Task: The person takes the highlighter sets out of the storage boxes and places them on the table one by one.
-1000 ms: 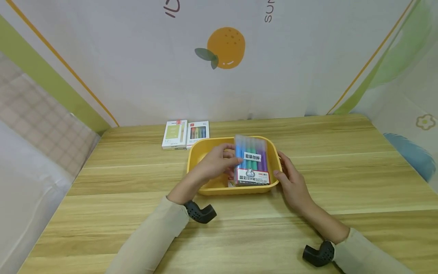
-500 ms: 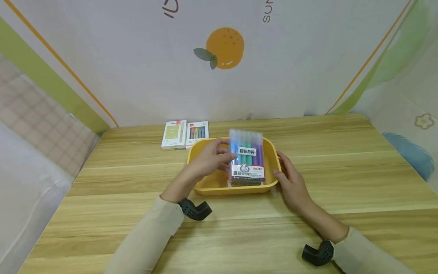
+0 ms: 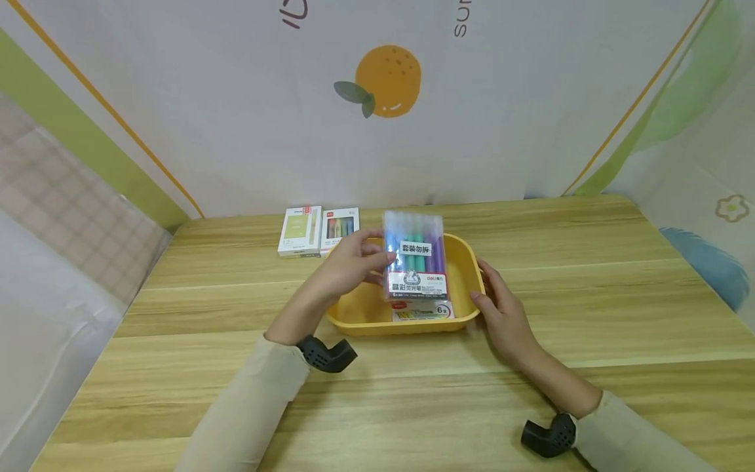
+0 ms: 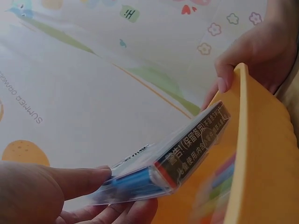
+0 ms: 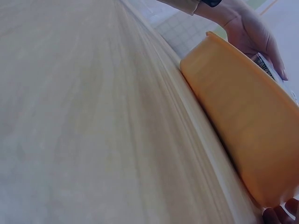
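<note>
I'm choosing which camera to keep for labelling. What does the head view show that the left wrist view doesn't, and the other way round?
Only the head view shows the two small boxes at the back of the wooden table, a second pack lying in the yellow tray, and both wrist mounts. Only the left wrist view shows the lifted marker pack's dark printed end edge up close. Both show the left hand gripping that pack over the tray, and the right hand touching the tray's rim.

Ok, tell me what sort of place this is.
Probably a staged tabletop booth, not a lived-in room: a wooden table walled by a printed backdrop, with a yellow tray and marker packs.
</note>
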Demonstrator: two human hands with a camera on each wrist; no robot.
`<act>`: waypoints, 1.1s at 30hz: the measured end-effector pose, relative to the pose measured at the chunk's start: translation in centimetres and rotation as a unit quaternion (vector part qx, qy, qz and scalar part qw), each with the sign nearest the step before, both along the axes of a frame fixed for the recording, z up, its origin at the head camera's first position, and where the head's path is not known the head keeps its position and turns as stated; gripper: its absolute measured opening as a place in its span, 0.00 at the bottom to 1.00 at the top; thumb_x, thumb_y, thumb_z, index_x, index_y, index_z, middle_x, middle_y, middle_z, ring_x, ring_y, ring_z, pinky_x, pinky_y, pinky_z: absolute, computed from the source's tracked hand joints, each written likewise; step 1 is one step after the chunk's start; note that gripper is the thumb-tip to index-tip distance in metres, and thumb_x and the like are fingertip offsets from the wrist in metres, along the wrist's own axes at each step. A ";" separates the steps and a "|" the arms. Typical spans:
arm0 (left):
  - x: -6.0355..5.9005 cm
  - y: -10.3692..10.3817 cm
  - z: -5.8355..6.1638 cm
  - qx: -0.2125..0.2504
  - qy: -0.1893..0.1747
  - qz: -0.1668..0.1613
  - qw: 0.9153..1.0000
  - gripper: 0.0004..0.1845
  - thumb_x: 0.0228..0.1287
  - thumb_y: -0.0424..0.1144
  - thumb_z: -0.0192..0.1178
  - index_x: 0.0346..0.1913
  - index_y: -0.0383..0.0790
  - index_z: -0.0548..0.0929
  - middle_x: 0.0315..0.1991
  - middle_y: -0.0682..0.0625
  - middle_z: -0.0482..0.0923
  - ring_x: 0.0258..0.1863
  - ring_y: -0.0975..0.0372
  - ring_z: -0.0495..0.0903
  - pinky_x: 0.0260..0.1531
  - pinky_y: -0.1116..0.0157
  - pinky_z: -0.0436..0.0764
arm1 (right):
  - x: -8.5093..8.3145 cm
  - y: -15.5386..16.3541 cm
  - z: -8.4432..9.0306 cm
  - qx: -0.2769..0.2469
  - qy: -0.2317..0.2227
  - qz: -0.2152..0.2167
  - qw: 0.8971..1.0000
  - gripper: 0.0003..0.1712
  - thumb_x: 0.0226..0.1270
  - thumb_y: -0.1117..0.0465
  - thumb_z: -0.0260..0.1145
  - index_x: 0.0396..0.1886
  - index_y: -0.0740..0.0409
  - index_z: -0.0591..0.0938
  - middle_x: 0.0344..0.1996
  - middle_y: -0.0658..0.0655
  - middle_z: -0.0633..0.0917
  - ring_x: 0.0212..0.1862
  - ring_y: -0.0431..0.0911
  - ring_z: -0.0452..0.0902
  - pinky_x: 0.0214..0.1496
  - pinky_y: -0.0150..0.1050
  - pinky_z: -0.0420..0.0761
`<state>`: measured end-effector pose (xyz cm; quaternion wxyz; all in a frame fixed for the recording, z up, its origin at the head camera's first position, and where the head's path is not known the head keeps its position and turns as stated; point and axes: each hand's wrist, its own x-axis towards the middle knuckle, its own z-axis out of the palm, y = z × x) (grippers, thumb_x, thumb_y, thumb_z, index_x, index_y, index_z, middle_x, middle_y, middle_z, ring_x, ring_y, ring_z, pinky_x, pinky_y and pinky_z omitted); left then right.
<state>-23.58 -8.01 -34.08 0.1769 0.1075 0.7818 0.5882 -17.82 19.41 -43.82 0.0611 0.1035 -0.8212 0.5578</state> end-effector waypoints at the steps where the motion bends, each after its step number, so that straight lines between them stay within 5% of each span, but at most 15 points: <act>1: 0.0 -0.1 0.1 0.000 0.000 0.002 1.000 0.31 0.73 0.35 0.60 0.74 0.36 0.62 0.53 0.36 0.83 0.35 0.59 0.85 0.42 0.59 0.89 | 0.0 0.0 0.0 0.000 -0.001 0.000 1.000 0.32 0.80 0.63 0.50 0.80 0.55 0.58 0.74 0.69 0.69 0.73 0.62 0.67 0.60 0.13 0.67; 33: -1.3 -2.8 0.7 -0.016 0.019 0.044 0.999 0.32 0.75 0.37 0.57 0.77 0.38 0.59 0.55 0.34 0.81 0.39 0.58 0.84 0.42 0.63 0.88 | 0.0 0.0 0.0 -0.001 -0.007 0.002 1.000 0.32 0.80 0.64 0.50 0.80 0.55 0.57 0.74 0.69 0.68 0.74 0.62 0.65 0.60 0.14 0.67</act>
